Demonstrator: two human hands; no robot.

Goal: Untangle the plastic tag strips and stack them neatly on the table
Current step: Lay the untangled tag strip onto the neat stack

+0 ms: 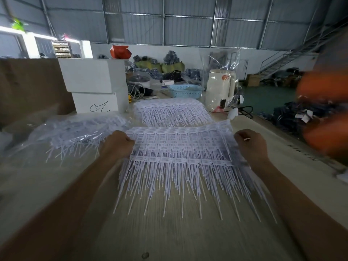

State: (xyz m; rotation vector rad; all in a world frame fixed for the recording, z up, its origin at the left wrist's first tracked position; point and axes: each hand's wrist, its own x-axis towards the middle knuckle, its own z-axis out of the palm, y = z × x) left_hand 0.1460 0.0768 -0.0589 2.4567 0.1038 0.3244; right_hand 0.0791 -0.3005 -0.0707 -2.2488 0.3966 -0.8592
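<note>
The left hand (pixel 117 144) was curled around the left edge of a bundle of tag strips (pixel 178 147), its fingers wrapped under the sheet and the knuckles facing the camera. The right hand (pixel 251 143) gripped the opposite edge in the same manner, fingers folded over the right side, thumb tucked near the top corner. Between the two hands the bundle was held flat and spread wide, raised slightly above the table (pixel 169 238), with several rows of white rectangular tag heads layered one over another. The thin tails of the strips hung down toward the person in a ragged fringe, some longer than the rest.

Beyond the held bundle, a stack of tag strips (pixel 172 112) lay on the table with its heads to the far side and tails pointing toward the person. To the left lay a looser, tangled pile of strips (pixel 81 132), partly in clear plastic wrapping, with tails sticking out at odd angles.

Farther back on the left stood two white boxes (pixel 94 85), one on the other, the lower one bearing a dark scrawl. A pale blue basket (pixel 185 90) sat behind the stack, and to its right a cream-coloured appliance (pixel 220 89) was partly covered by a clear plastic bag. A blurred orange shape (pixel 325 112) filled the right edge of the view; what it was could not be told.
</note>
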